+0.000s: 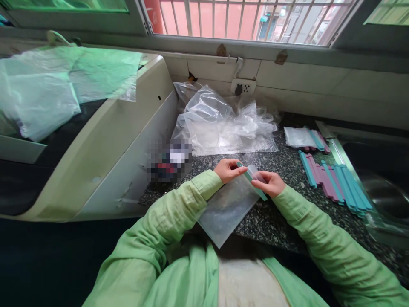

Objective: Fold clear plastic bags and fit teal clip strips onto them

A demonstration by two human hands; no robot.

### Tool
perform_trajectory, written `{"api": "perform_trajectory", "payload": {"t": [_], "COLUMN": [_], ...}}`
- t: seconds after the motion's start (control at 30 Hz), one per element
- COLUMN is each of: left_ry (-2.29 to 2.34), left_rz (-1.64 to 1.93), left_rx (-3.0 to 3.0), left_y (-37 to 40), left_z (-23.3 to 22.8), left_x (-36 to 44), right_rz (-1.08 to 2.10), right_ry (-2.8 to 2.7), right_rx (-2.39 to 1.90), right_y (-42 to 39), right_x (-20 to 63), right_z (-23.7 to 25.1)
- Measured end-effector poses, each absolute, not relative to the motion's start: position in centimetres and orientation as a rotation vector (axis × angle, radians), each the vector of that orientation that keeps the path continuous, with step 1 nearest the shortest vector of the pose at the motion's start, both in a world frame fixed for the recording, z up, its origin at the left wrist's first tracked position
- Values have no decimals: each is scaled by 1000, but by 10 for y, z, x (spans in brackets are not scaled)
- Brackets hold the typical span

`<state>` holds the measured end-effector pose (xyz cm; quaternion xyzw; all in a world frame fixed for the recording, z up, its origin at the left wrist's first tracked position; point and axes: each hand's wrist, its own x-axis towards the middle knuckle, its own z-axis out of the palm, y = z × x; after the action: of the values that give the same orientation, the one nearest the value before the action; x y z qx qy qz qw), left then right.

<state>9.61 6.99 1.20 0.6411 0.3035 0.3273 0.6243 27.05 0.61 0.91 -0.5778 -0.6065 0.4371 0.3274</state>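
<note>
A speckled dark granite counter (281,221) runs beneath both hands, with a large cream-coloured machine housing (128,140) rising well to the left of the left hand and a heap of crumpled clear plastic bags (220,123) lying beyond the hands, against the tiled wall. To the right of the right hand, a row of teal and mauve plastic sealing sticks (332,181) lies on the granite, near a steel sink (380,187) at the counter's far right; a smaller clear packet of the same sticks (303,137) sits beyond that row. Between the two hands, a flat frosted clear plastic pouch (226,209) hangs from the fingers toward the person's lap, its lower corner past the counter's edge. The left hand (227,169), in a light green sleeve, pinches the pouch's top edge, fingers closed on it. The right hand (271,183) grips a slim teal plastic sealing stick (255,186) that lies along that same top edge, touching the pouch.
</note>
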Motion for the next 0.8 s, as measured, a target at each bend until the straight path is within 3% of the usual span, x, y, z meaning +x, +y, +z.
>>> {"api": "perform_trajectory", "payload": {"t": [0.8], "left_ry": [707], "left_rz": [802], "left_rx": [1503], "left_y": [70], "left_z": [13], "left_x": [96], "right_rz": [1010], "right_ry": [-1502], "right_rx": [-1523], "right_y": [-2], "right_x": [261], "right_z": [13]}}
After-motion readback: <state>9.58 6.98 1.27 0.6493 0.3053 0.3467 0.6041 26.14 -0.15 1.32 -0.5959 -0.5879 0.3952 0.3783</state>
